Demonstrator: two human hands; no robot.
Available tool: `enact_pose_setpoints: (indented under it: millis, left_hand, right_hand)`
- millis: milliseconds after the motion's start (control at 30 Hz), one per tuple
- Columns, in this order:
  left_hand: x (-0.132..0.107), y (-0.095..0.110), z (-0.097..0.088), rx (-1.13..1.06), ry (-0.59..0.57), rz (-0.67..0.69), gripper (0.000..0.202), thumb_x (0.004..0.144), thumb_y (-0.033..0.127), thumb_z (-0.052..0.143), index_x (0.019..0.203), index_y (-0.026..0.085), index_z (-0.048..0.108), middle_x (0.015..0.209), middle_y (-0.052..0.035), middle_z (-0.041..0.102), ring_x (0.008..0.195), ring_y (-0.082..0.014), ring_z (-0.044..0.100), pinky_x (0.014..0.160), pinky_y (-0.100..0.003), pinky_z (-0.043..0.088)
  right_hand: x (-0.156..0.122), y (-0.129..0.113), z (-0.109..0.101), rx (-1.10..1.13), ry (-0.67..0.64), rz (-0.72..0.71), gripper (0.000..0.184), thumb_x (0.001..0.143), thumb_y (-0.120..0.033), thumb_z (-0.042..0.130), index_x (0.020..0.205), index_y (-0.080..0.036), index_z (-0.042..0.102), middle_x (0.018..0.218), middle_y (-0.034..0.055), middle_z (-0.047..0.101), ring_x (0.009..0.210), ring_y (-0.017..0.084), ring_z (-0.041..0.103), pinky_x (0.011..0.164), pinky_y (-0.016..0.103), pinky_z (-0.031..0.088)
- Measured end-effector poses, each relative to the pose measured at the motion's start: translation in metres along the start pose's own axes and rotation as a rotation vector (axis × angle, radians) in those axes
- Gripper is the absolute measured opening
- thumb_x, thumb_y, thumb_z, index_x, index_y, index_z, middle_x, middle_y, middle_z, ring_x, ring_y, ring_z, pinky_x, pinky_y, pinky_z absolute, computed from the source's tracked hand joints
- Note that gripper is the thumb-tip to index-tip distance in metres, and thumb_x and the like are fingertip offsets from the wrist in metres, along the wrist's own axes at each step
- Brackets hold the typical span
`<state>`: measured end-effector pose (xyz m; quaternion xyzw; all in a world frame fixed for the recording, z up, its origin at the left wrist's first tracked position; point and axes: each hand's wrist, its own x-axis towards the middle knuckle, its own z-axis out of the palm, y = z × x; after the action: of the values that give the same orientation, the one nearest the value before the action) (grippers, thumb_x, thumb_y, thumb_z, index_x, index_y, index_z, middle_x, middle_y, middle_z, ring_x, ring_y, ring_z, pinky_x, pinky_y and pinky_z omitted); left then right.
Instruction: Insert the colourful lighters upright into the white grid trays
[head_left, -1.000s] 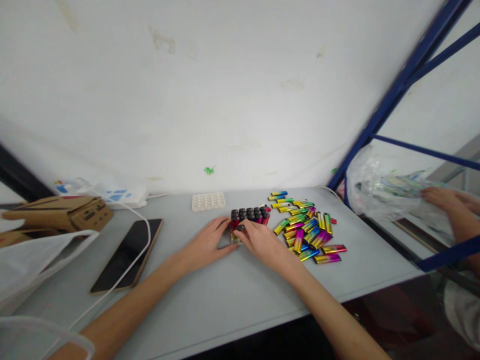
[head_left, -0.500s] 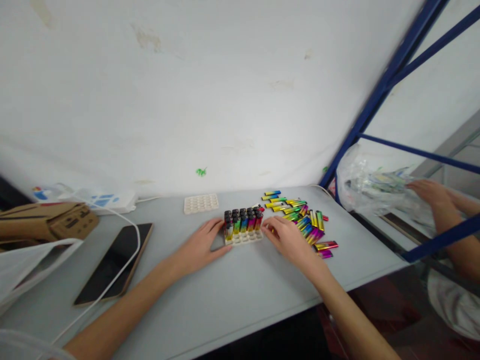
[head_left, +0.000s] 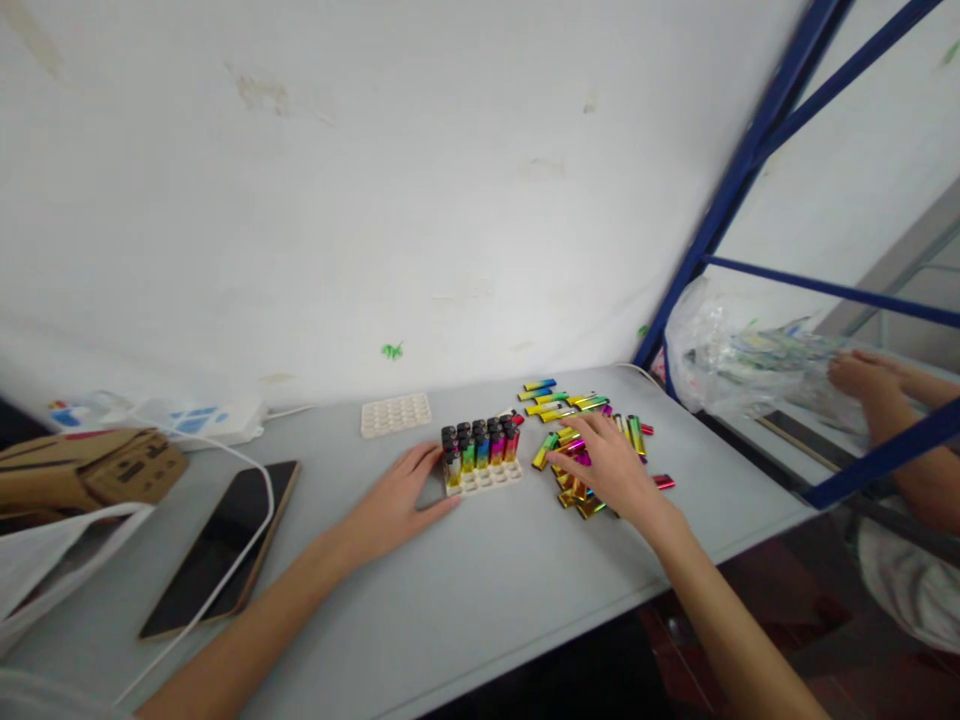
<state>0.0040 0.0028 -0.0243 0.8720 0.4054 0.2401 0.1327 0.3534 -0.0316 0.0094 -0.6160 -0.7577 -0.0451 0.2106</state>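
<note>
My left hand (head_left: pixel 397 500) rests at the left side of a white tray (head_left: pixel 484 480) with small cells, thumb and fingers apart around its corner. Lighters (head_left: pixel 480 445) with black tops and shiny multicoloured bodies stand upright in the tray's back rows, plus one at the front left; other front cells show bare. To the right, my right hand (head_left: pixel 611 465) is spread over a pile of loose, shiny, lighter-sized pieces (head_left: pixel 574 440) in yellow, green, pink and blue. Its fingertips touch or hover just above them; I cannot tell which. Some pieces are hidden beneath this hand.
A second white celled tray (head_left: pixel 395 414) lies near the wall. A dark tablet or phone (head_left: pixel 221 545) with a white cable across it, a cardboard box (head_left: pixel 90 465) and a power strip (head_left: pixel 214 415) are left. A blue metal frame (head_left: pixel 739 175) stands right; another person's hands (head_left: pixel 862 375) show behind it.
My right hand has moved right, from the tray's right edge to over the loose pile, and its fingers have spread. My left hand stays at the tray. The view has shifted slightly.
</note>
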Motion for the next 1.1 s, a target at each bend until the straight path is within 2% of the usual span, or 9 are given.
enact_pose_setpoints:
  millis: [133,300,400,533,633,733,800,967,1100]
  left_hand:
    - [0.000,0.000,0.000,-0.007,-0.005,0.004,0.064,0.096,0.060,0.062,0.144,0.019,0.054,0.151,-0.0150,0.056,0.139,-0.0351,0.055,0.122,-0.053,0.043]
    - [0.000,-0.001,0.001,-0.003,0.001,-0.005,0.063,0.096,0.060,0.061,0.143,0.019,0.055,0.149,-0.0155,0.057,0.138,-0.0348,0.055,0.121,-0.054,0.043]
    - [0.000,-0.001,0.002,0.008,-0.004,-0.007,0.064,0.096,0.060,0.061,0.143,0.018,0.054,0.149,-0.0166,0.057,0.138,-0.0345,0.055,0.121,-0.053,0.043]
    - [0.000,0.001,0.000,0.018,-0.013,0.001,0.063,0.096,0.059,0.061,0.143,0.018,0.053,0.150,-0.0167,0.056,0.139,-0.0337,0.054,0.122,-0.052,0.042]
    - [-0.001,0.001,-0.001,0.010,-0.010,-0.002,0.063,0.096,0.058,0.062,0.145,0.018,0.052,0.150,-0.0161,0.056,0.139,-0.0332,0.054,0.122,-0.051,0.042]
    - [-0.002,0.001,0.000,-0.007,0.001,0.014,0.063,0.097,0.057,0.062,0.146,0.020,0.051,0.151,-0.0151,0.056,0.139,-0.0325,0.054,0.121,-0.051,0.043]
    - [-0.002,0.001,0.000,-0.008,0.006,0.022,0.063,0.097,0.057,0.062,0.147,0.021,0.050,0.151,-0.0148,0.056,0.139,-0.0322,0.054,0.121,-0.051,0.043]
    - [-0.002,0.002,0.001,-0.006,0.006,0.008,0.064,0.097,0.057,0.062,0.148,0.021,0.050,0.151,-0.0145,0.056,0.140,-0.0323,0.053,0.122,-0.051,0.042]
    - [-0.001,0.003,0.000,-0.013,0.004,0.016,0.063,0.096,0.056,0.064,0.147,0.021,0.050,0.150,-0.0138,0.057,0.139,-0.0318,0.054,0.121,-0.050,0.043]
  right_hand:
    - [-0.014,-0.002,-0.008,-0.133,-0.095,0.202,0.039,0.100,-0.046,0.061,0.123,-0.015,0.065,0.110,0.0185,0.071,0.101,0.035,0.069,0.086,0.043,0.051]
    - [-0.015,-0.001,-0.002,-0.059,-0.142,0.214,0.035,0.099,-0.033,0.062,0.129,-0.015,0.063,0.104,0.0150,0.073,0.095,0.031,0.070,0.079,0.038,0.049]
    - [-0.010,-0.001,0.002,0.110,-0.066,0.159,0.028,0.098,-0.029,0.061,0.122,-0.016,0.066,0.103,0.0127,0.071,0.094,0.028,0.068,0.083,0.037,0.050]
    - [0.000,-0.013,0.004,0.489,0.006,0.070,0.025,0.103,-0.040,0.050,0.100,-0.019,0.064,0.092,0.0090,0.068,0.084,0.024,0.066,0.079,0.036,0.052]
    - [0.014,-0.034,0.005,0.877,-0.115,0.068,0.031,0.105,-0.050,0.044,0.102,-0.021,0.056,0.081,0.0023,0.066,0.067,0.017,0.062,0.065,0.030,0.050]
    - [0.035,-0.057,0.009,1.084,-0.233,0.061,0.035,0.104,-0.056,0.044,0.101,-0.023,0.053,0.071,-0.0044,0.057,0.051,0.012,0.045,0.049,0.024,0.038]
    - [0.047,-0.069,0.014,1.073,-0.166,0.064,0.037,0.103,-0.059,0.046,0.096,-0.023,0.054,0.065,-0.0068,0.050,0.050,0.011,0.039,0.047,0.023,0.032]
    - [0.050,-0.087,0.028,0.811,0.208,0.070,0.049,0.099,-0.058,0.053,0.067,-0.022,0.047,0.059,-0.0050,0.044,0.058,0.012,0.040,0.056,0.026,0.029]
    - [0.043,-0.082,0.033,0.717,0.259,0.078,0.044,0.095,-0.049,0.054,0.061,-0.022,0.043,0.056,-0.0049,0.041,0.055,0.012,0.036,0.056,0.028,0.025]
